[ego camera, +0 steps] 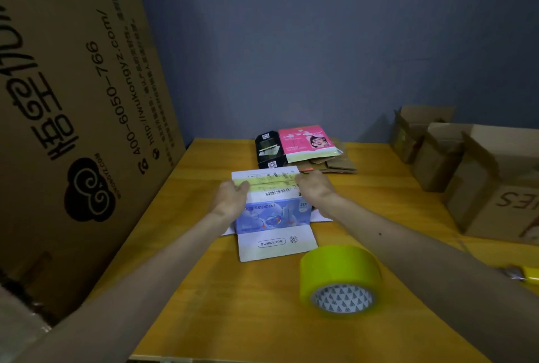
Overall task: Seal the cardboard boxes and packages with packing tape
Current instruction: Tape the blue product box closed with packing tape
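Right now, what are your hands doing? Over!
Left hand and right hand pressing on white box. Tape roll lies apart, untouched. Nothing in the way.

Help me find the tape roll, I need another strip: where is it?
In the head view the yellow-green tape roll rests on the wooden table by the near right corner of the white-and-blue package.

Glossy printed carton (274,211), shiny plastic tape roll (340,278) (yellowish), smooth wooden table (233,304).

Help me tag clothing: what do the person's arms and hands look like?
Both forearms are bare, no sleeves showing. The left hand and right hand wear no gloves; no watch or ring is visible. The right forearm has a small dark mark.
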